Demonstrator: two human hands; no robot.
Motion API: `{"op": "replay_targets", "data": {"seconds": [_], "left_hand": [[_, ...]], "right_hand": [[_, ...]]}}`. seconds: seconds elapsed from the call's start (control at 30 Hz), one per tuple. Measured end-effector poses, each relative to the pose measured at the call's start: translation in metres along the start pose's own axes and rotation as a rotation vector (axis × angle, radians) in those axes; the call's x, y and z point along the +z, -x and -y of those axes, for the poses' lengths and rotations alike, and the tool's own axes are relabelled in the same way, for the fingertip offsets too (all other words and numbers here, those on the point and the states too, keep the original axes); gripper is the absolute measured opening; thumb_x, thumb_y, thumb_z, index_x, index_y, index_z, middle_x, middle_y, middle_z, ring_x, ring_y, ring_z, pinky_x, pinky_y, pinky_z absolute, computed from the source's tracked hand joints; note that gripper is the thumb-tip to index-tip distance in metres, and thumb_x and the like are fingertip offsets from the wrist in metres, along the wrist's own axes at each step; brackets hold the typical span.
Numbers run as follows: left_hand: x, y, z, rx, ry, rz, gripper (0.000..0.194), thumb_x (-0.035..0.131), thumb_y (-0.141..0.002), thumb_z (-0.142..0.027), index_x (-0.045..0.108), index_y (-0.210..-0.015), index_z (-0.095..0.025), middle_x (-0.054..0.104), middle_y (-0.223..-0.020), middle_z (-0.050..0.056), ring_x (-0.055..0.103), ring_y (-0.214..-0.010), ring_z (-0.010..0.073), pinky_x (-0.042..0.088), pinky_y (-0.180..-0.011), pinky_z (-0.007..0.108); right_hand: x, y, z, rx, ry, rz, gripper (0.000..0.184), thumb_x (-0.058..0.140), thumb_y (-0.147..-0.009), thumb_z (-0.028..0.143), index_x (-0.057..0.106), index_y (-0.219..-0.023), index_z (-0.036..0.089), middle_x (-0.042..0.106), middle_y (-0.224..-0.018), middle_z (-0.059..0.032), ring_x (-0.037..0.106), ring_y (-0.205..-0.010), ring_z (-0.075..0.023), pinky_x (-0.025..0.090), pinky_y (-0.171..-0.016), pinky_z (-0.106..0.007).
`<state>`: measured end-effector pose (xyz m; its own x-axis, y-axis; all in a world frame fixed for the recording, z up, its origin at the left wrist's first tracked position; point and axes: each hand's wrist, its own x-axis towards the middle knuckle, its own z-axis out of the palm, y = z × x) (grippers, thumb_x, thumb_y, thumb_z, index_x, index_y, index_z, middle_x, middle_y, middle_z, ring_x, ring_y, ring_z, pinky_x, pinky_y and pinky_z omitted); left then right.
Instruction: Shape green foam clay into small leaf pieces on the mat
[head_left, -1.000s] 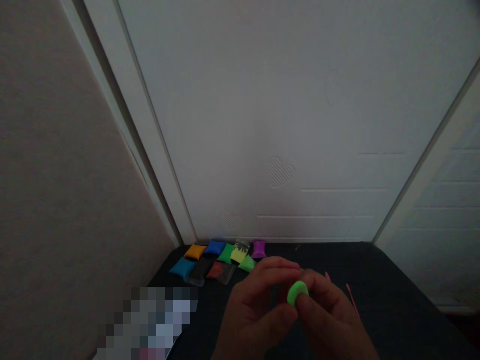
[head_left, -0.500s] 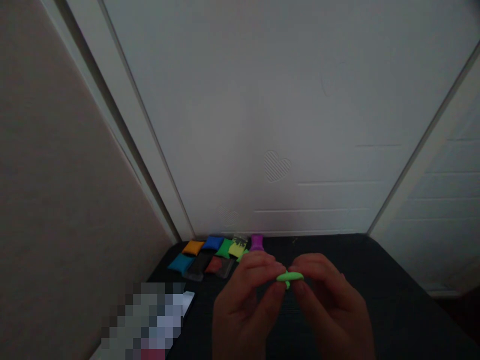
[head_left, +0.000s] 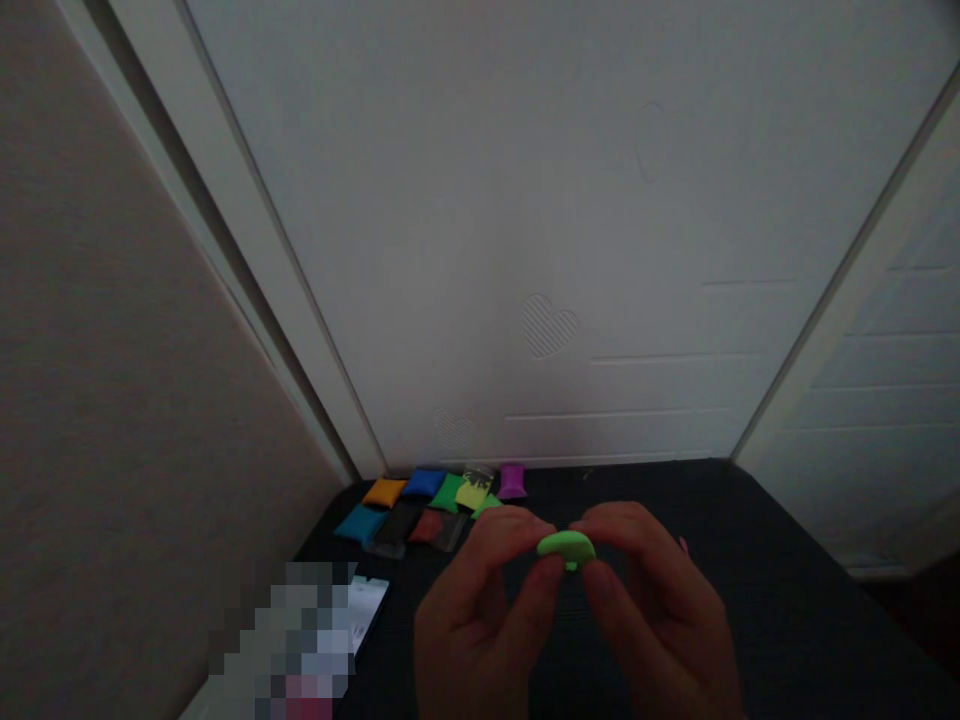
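Observation:
Between both hands, above the dark table, is a flat, rounded piece of bright green modelling clay, with a small green bit showing under its lower edge. My left hand pinches its left side between thumb and fingers. On the right side, the thumb and fingertips of my right hand press against it in the same way. The fingertips hide its ends.
Coloured packets lie at the table's back left, among them an orange packet, a blue packet and a purple packet. A phone-like device, partly blurred out, lies front left. White panels rise behind.
The green clay has tilted, so more of its broad face shows. Both hands have shifted slightly left in view, still pinching it.

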<state>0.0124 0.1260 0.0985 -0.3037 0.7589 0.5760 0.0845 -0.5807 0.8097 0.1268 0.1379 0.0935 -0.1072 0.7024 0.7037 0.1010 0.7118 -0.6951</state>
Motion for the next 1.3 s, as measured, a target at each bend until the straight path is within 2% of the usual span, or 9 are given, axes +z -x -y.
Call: {"op": "replay_targets", "data": {"seconds": [0.17, 0.3, 0.47, 0.57, 0.67, 0.8, 0.9, 1.07, 1.3], "left_hand": [[0.001, 0.002, 0.000, -0.009, -0.032, -0.013, 0.017, 0.062, -0.066, -0.010, 0.063, -0.077, -0.023, 0.063, -0.079, -0.002, 0.059, -0.075, 0.0124, 0.048, -0.070, 0.024], [-0.001, 0.004, -0.002, -0.010, -0.152, 0.005, 0.024, 0.062, -0.066, -0.011, 0.060, -0.087, -0.023, 0.063, -0.081, -0.001, 0.059, -0.075, 0.0135, 0.048, -0.070, 0.025], [-0.009, 0.002, 0.001, 0.096, -0.315, 0.153, 0.028, 0.059, -0.068, -0.010, 0.058, -0.092, -0.024, 0.061, -0.088, 0.001, 0.057, -0.084, 0.0160, 0.045, -0.077, 0.029], [-0.014, 0.000, 0.002, 0.129, -0.336, 0.208, 0.026, 0.058, -0.068, -0.009, 0.058, -0.090, -0.024, 0.061, -0.088, 0.001, 0.056, -0.085, 0.0160, 0.045, -0.079, 0.030], [-0.013, 0.000, 0.000, 0.073, -0.291, 0.201, 0.019, 0.059, -0.069, -0.012, 0.060, -0.084, -0.023, 0.062, -0.086, 0.001, 0.058, -0.082, 0.0164, 0.046, -0.076, 0.029], [-0.008, 0.001, -0.006, 0.014, -0.213, 0.121, 0.013, 0.060, -0.067, -0.014, 0.062, -0.077, -0.021, 0.063, -0.081, 0.001, 0.058, -0.078, 0.0162, 0.047, -0.071, 0.028], [-0.006, 0.001, -0.009, 0.003, -0.174, 0.144, 0.013, 0.060, -0.068, -0.013, 0.063, -0.077, -0.021, 0.064, -0.079, 0.000, 0.059, -0.077, 0.0155, 0.047, -0.070, 0.027], [-0.005, 0.005, -0.008, 0.040, -0.179, 0.179, 0.020, 0.058, -0.068, -0.011, 0.062, -0.084, -0.023, 0.064, -0.084, 0.000, 0.058, -0.082, 0.0156, 0.047, -0.074, 0.027], [-0.007, 0.010, -0.005, 0.129, -0.217, 0.172, 0.024, 0.057, -0.068, -0.008, 0.061, -0.087, -0.022, 0.064, -0.085, 0.001, 0.058, -0.084, 0.0159, 0.045, -0.079, 0.029]], "right_hand": [[0.002, 0.001, -0.001, 0.006, 0.023, -0.040, 0.015, 0.051, -0.074, 0.010, 0.054, -0.085, 0.020, 0.055, -0.076, -0.0002, 0.053, -0.072, -0.0115, 0.043, -0.062, -0.024], [0.002, 0.002, -0.003, -0.038, 0.107, -0.062, 0.018, 0.052, -0.072, 0.008, 0.054, -0.085, 0.020, 0.054, -0.077, -0.0009, 0.052, -0.073, -0.0124, 0.043, -0.063, -0.025], [-0.004, -0.002, 0.000, -0.075, 0.272, 0.011, 0.013, 0.054, -0.069, 0.009, 0.055, -0.079, 0.017, 0.054, -0.073, -0.0026, 0.052, -0.072, -0.0144, 0.044, -0.063, -0.029], [-0.006, -0.003, 0.001, -0.099, 0.313, 0.028, 0.013, 0.054, -0.069, 0.009, 0.055, -0.079, 0.017, 0.054, -0.073, -0.0031, 0.052, -0.071, -0.0150, 0.044, -0.062, -0.029], [-0.007, -0.003, 0.000, -0.112, 0.281, 0.038, 0.015, 0.054, -0.068, 0.008, 0.054, -0.080, 0.018, 0.054, -0.074, -0.0031, 0.052, -0.072, -0.0154, 0.044, -0.061, -0.030], [-0.006, 0.001, -0.002, -0.067, 0.171, 0.037, 0.017, 0.054, -0.069, 0.009, 0.053, -0.083, 0.019, 0.053, -0.075, -0.0023, 0.052, -0.073, -0.0151, 0.044, -0.064, -0.030], [-0.007, 0.003, -0.002, -0.017, 0.077, 0.016, 0.021, 0.054, -0.071, 0.010, 0.053, -0.090, 0.021, 0.054, -0.081, -0.0022, 0.052, -0.077, -0.0148, 0.044, -0.065, -0.029], [-0.006, 0.004, -0.004, 0.008, -0.008, 0.000, 0.022, 0.052, -0.074, 0.009, 0.055, -0.091, 0.023, 0.055, -0.079, -0.0016, 0.053, -0.075, -0.0145, 0.044, -0.063, -0.028], [-0.004, 0.007, -0.006, -0.074, -0.003, -0.058, 0.029, 0.053, -0.071, 0.003, 0.055, -0.093, 0.022, 0.054, -0.079, -0.0013, 0.053, -0.076, -0.0144, 0.043, -0.066, -0.029]]}}
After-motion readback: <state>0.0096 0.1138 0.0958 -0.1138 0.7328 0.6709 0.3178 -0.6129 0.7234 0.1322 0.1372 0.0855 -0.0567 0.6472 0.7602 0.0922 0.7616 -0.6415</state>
